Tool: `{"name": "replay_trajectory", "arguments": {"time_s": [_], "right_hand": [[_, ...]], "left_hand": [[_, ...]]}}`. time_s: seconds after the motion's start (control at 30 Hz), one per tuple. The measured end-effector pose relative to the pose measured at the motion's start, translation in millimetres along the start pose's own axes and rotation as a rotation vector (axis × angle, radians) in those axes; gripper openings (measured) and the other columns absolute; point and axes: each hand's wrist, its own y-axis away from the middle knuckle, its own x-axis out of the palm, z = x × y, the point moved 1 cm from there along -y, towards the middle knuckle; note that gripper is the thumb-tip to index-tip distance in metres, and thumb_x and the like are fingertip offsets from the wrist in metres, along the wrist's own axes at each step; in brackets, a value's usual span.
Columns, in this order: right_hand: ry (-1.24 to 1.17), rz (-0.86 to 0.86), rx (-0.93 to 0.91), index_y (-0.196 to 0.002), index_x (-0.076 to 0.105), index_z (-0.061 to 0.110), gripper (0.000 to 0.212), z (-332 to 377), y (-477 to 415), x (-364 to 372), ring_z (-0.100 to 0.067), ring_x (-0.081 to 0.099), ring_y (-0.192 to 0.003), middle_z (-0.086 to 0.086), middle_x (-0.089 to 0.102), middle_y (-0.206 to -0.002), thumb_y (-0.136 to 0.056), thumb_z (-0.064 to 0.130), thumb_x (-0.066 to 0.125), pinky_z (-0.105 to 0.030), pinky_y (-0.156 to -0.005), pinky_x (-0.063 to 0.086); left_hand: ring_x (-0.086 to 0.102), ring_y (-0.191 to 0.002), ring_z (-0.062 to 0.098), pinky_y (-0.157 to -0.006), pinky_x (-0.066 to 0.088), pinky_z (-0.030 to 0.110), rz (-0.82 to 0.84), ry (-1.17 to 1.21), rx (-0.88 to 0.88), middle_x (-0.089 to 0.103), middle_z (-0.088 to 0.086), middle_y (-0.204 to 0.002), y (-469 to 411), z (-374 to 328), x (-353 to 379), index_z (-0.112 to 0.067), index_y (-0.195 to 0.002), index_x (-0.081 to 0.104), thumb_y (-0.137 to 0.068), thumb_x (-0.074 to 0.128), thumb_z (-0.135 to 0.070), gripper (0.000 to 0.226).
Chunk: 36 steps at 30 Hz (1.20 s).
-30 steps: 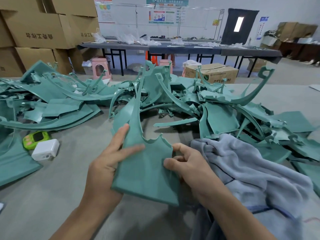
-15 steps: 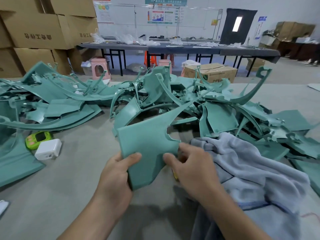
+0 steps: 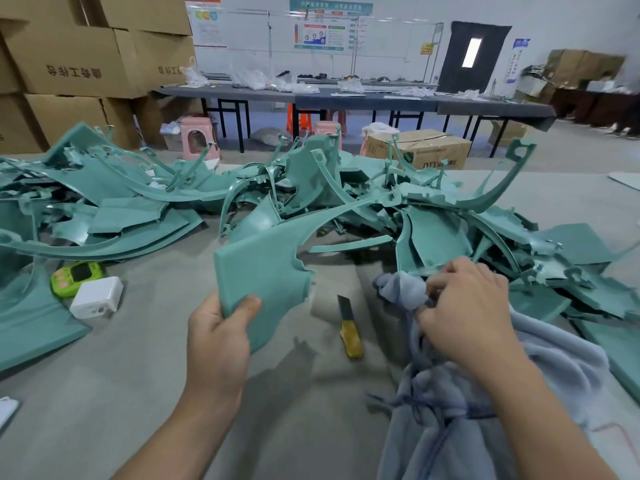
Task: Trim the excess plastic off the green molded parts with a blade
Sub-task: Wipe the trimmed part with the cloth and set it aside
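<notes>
While the left hand [image 3: 221,337] gripped the flat teal-green molded plastic panel [image 3: 263,268] by its near lower corner, thumb laid across the front face and fingers wrapped behind, the panel stood tilted up off the grey work surface [image 3: 121,393]. Its jagged, notched edge was turned toward the right hand [image 3: 464,306]. From that edge a long curved arm of the panel ran up and away over the heap of loose teal-green molded plastic parts [image 3: 433,237]. The heap lay beyond both hands and spread well out to either side.

The right hand had its fingers curled in, pinching up a bunched fold of the pale blue-grey fleece cloth [image 3: 554,368] at its fingertips. The rest of the cloth lay beneath that wrist and forearm, draped back toward the person.

Between the two hands, touching neither, the yellow-handled utility knife [image 3: 350,329] lay flat on the surface. Its dark blade pointed away from the person, near the cloth's edge.

Well out past the left hand, on its outer side, sat a small white rectangular plastic box [image 3: 97,301], just beside a lime-green handheld gadget with a dark screen [image 3: 76,277]. Whether the two touched could not be told.

Far beyond the hands stood stacked brown cardboard boxes [image 3: 69,57], a long dark table [image 3: 346,98] and a pink plastic stool [image 3: 197,136].
</notes>
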Motion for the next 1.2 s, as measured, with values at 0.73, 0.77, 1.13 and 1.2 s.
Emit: {"name": "replay_trajectory", "arguments": {"time_s": [0.73, 0.77, 1.13, 1.2], "right_hand": [[-0.299, -0.653, -0.294, -0.063, 0.055, 0.015, 0.021, 131.9, -13.4, 16.1, -0.022, 0.038, -0.069, 0.000, 0.054, -0.061, -0.084, 0.011, 0.057, -0.038, -0.077, 0.027], [-0.277, -0.620, -0.214, -0.064, 0.056, 0.013, 0.020, 130.0, -18.8, 13.1, -0.023, 0.037, -0.070, -0.001, 0.054, -0.060, -0.083, 0.008, 0.059, -0.038, -0.077, 0.025], [-0.453, -0.413, -0.676, -0.079, 0.051, 0.026, 0.021, 155.0, 42.1, 7.0, -0.011, 0.039, -0.063, 0.014, 0.049, -0.065, -0.081, 0.010, 0.064, -0.029, -0.074, 0.035], [-0.313, -0.454, -0.620, -0.079, 0.053, 0.022, 0.016, 149.6, 30.3, 11.2, -0.019, 0.040, -0.063, 0.009, 0.050, -0.066, -0.077, 0.009, 0.062, -0.037, -0.073, 0.034]], "left_hand": [[0.041, -0.055, 0.010, -0.050, 0.034, 0.021, 0.280, -0.111, 0.213, 0.046, -0.001, -0.057, 28.2, -7.7, 9.8, -0.014, -0.069, 0.059, -0.068, 0.053, -0.004, 0.012], [0.042, -0.057, 0.012, -0.051, 0.034, 0.025, 0.302, -0.114, 0.199, 0.046, 0.005, -0.058, 30.5, -6.6, 11.2, -0.012, -0.072, 0.060, -0.069, 0.053, -0.005, 0.010], [0.056, -0.047, 0.012, -0.042, 0.045, 0.023, 0.202, 0.062, 0.022, 0.062, 0.004, -0.057, 21.6, -3.3, 9.3, -0.017, -0.070, 0.064, -0.093, 0.057, 0.005, 0.033], [0.057, -0.054, 0.013, -0.047, 0.047, 0.025, 0.156, -0.006, 0.085, 0.063, 0.007, -0.062, 20.9, -2.1, 8.1, -0.014, -0.074, 0.065, -0.085, 0.058, 0.002, 0.021]]}}
